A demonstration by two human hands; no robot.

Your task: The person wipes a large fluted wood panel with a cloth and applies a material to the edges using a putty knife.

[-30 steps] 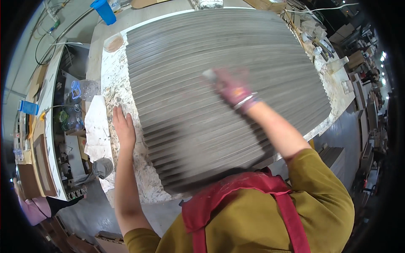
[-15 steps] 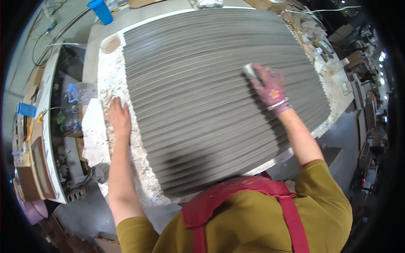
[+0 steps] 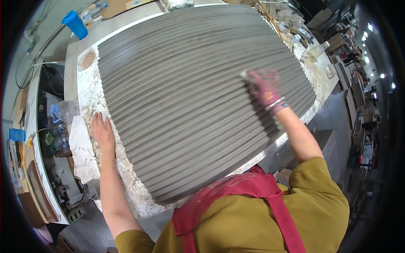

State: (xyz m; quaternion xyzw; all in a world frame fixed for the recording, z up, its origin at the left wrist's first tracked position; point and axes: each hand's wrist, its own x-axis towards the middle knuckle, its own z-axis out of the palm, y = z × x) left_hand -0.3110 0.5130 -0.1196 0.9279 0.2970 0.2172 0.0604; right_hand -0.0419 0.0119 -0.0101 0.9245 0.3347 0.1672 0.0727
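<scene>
A large grey ridged panel (image 3: 190, 109) lies before me, its grooves running from left to right. My right hand (image 3: 265, 86), in a pink patterned glove, is closed on a small white block (image 3: 244, 75) over the panel's right half. Motion blurs these fingers, and most of the block is hidden behind them. My bare left hand (image 3: 103, 131) lies flat, fingers stretched out, on the rough white border (image 3: 89, 90) along the panel's left edge. It holds nothing.
A blue cup (image 3: 75, 25) stands at the far left of the table. Bottles (image 3: 317, 51) and clutter sit beyond the panel's right edge. Left of the table, a shelf unit (image 3: 44, 168) holds plastic bottles. A torn white sheet (image 3: 84, 147) hangs near my left forearm.
The whole view has shifted and turned slightly. My right hand has moved a little to the right along the ridges with the white block. My left hand stays on the border.
</scene>
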